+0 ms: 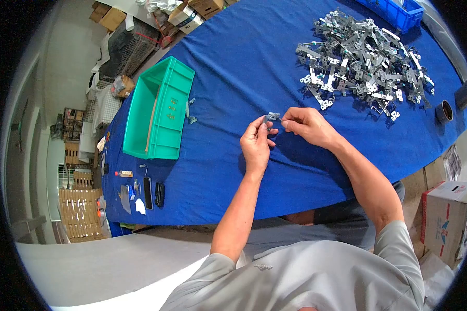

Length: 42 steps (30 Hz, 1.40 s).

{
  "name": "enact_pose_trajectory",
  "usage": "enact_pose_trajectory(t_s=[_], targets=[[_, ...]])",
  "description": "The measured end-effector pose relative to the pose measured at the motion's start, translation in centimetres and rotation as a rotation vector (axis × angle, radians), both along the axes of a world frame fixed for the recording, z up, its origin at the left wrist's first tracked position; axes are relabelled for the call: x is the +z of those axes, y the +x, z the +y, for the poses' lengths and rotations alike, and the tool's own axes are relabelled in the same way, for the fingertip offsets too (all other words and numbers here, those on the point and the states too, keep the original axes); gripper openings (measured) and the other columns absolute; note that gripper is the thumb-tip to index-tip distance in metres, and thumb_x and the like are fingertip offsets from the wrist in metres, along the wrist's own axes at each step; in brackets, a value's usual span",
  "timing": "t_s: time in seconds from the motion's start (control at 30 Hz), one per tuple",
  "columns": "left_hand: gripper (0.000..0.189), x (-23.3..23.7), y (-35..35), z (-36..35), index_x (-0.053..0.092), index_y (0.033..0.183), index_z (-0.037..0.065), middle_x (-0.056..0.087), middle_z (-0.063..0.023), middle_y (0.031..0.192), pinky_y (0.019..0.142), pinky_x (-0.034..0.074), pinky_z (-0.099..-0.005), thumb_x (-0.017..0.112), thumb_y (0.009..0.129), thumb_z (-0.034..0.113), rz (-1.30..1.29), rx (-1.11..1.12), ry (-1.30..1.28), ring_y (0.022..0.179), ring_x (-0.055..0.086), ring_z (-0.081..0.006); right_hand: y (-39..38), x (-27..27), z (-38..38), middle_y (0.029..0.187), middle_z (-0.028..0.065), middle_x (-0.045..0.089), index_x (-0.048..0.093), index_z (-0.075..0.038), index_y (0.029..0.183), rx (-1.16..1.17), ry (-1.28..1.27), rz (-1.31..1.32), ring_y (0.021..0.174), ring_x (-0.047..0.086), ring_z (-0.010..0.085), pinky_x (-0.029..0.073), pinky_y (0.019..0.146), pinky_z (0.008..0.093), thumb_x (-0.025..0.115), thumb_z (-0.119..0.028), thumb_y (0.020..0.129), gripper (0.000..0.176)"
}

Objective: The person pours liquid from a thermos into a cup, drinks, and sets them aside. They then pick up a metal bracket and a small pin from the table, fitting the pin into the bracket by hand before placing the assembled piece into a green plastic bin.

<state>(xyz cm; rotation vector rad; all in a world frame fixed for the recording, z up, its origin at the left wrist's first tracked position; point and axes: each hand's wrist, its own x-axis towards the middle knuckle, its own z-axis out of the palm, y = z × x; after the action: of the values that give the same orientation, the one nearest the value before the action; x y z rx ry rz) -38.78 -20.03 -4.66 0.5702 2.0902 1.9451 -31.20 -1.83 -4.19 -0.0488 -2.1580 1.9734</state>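
Note:
Over the middle of the blue-covered table, my left hand [256, 143] grips a small grey metal bracket [273, 116] between thumb and fingers. My right hand [310, 126] is beside it on the right, thumb and forefinger pinched together close to the bracket's end. Whatever is between those fingertips is too small to make out. A large heap of similar metal brackets [366, 65] lies at the upper right of the table. Left of my hands, a few loose metal pieces [191, 111] lie beside the green crate.
The green plastic crate [167, 114] stands at the left of the blue cloth [228, 67]. A blue bin [397, 14] sits behind the heap, and a dark cup [443, 111] at the right edge. A phone [148, 193] and small items lie at the lower left. A cardboard box [446, 220] stands on the floor.

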Motion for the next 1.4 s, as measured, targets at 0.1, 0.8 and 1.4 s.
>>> enact_pose_trajectory(t_s=[0.1,0.8,1.4], targets=[[0.026,0.0,0.0,-0.1,0.064,0.126,-0.002,0.073,-0.0118,0.105,0.055,0.055,-0.022,0.055,0.104,0.008,-0.003,-0.003,0.009,0.084,0.074,-0.017,0.1,0.4,0.0,0.067,0.0054,0.06,0.069,0.002,0.097,-0.012,0.07,-0.022,0.064,0.053,0.0102,0.043,0.057,0.0329,0.066,-0.018,0.094,0.02],[0.021,0.6,0.0,-0.3,0.075,0.116,0.002,0.072,-0.0077,0.106,0.08,0.05,-0.0251,0.066,0.096,0.003,0.406,-0.032,-0.058,0.092,0.064,-0.0127,0.4,0.8,0.1,0.074,0.0074,0.065,0.066,0.002,0.101,-0.069,0.045,-0.09,0.067,0.063,0.0159,0.051,0.06,0.0329,0.065,-0.012,0.094,0.016],[0.025,0.0,0.3,0.0,0.067,0.124,-0.001,0.073,-0.0095,0.104,0.058,0.053,-0.0221,0.058,0.103,0.009,0.076,0.016,-0.039,0.076,0.068,-0.0108,0.1,1.0,0.6,0.076,0.0006,0.064,0.067,-0.002,0.098,-0.09,-0.01,-0.081,0.068,0.054,0.0069,0.043,0.058,0.0264,0.063,-0.021,0.099,0.02]])
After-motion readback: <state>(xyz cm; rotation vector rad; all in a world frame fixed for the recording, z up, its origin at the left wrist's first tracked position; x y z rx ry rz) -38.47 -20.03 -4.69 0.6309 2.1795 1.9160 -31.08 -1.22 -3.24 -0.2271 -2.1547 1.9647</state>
